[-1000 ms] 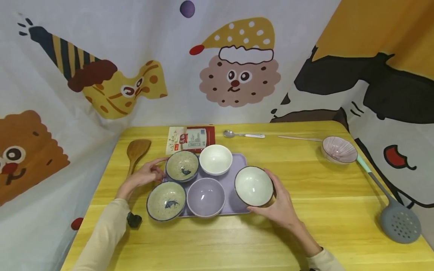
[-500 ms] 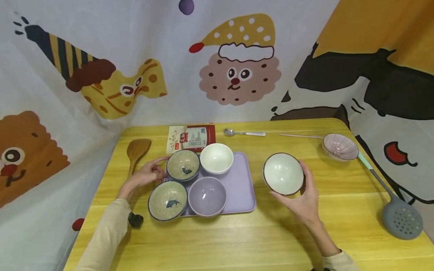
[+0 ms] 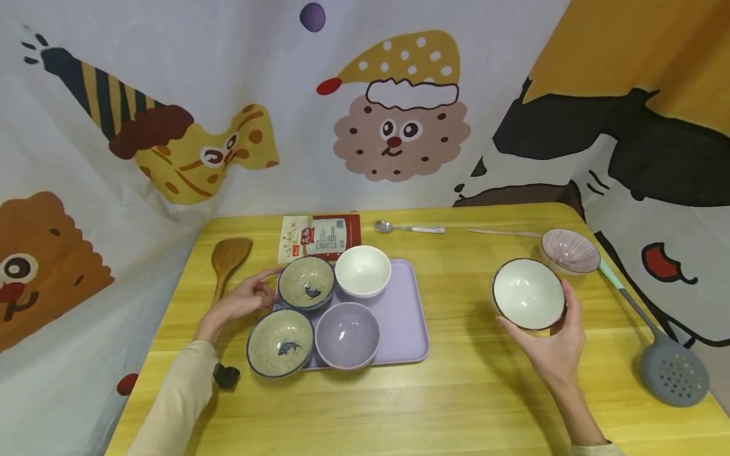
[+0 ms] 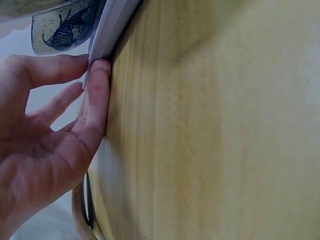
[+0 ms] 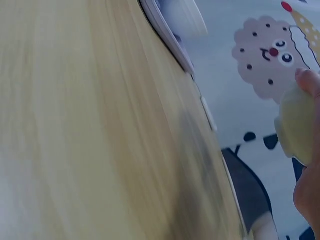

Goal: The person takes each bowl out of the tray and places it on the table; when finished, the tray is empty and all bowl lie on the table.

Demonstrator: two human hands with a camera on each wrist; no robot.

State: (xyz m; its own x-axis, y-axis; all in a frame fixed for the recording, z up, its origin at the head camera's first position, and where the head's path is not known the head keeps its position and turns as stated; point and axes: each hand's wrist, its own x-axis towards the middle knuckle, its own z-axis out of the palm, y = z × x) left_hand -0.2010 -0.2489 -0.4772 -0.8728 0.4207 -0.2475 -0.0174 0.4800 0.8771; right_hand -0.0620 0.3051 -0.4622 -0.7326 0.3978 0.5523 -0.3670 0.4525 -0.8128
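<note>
**Right hand (image 3: 552, 348) grips round, glossy white bowl with brown rim (image 3: 529, 294)**

The right thumb and fingers clasp opposite sides of this bowl. It is held above the yellow wood-grain table (image 3: 428, 405), to the right of the rectangular lavender tray (image 3: 405, 316) and apart from it. The left hand (image 3: 245, 299) pinches the tray's left edge between thumb and fingers (see the left wrist view).

Four round bowls stand on the tray:
- Far row: a speckled grey-beige bowl with blue fish motif (image 3: 299, 275), left; a plain white bowl (image 3: 363, 271), right.
- Near row: a second speckled fish-motif bowl (image 3: 272, 345), left; a glossy lavender bowl (image 3: 348, 339), right.

Outward from the tray, a brown wooden spatula (image 3: 229, 254) lies left and a red-and-cream flat packet (image 3: 329, 235) behind. Far right, a pink striped bowl (image 3: 564, 247) stands behind a grey perforated turner (image 3: 675, 373).
</note>
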